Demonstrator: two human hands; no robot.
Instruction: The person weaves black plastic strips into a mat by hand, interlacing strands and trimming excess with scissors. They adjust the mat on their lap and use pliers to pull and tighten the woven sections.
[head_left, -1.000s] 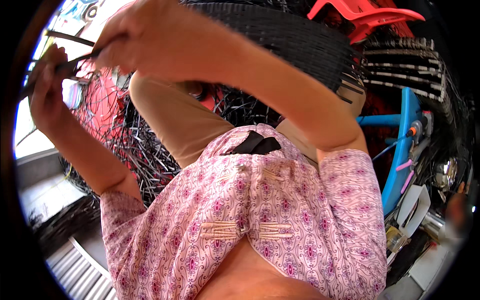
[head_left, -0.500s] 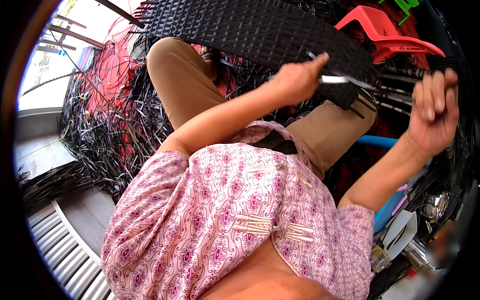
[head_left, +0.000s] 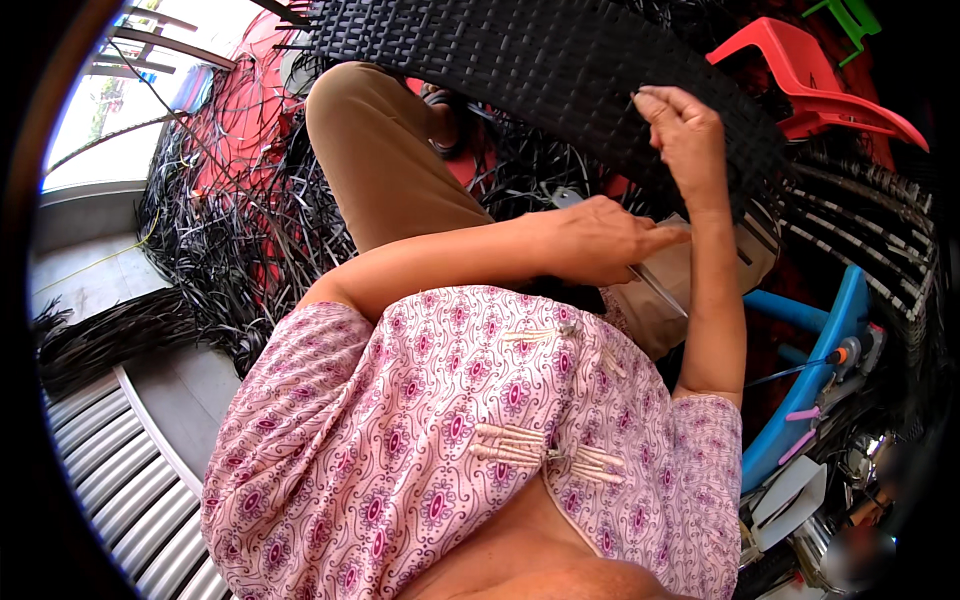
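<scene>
A black woven panel, apparently of flat plastic strips, slants across the front, over my legs. My right hand is over its near right part, thumb and fingers pinched together. A small dark tip shows at the fingertips, but I cannot make out what it is. My left hand crosses in front of my body, just left of my right forearm. It is closed round a flat metal knife, whose thin blade points toward that forearm. The left palm and most of the grip are hidden.
Loose black strips lie in a tangled heap at left. A red plastic chair and a green one stand far right. Nearer are a blue plastic stool and a white-banded black frame. A slatted bench is at near left.
My right hand has swung left from the far right to over the panel. My left hand, with the knife, has dropped back toward my lap. The view has shifted slightly.
</scene>
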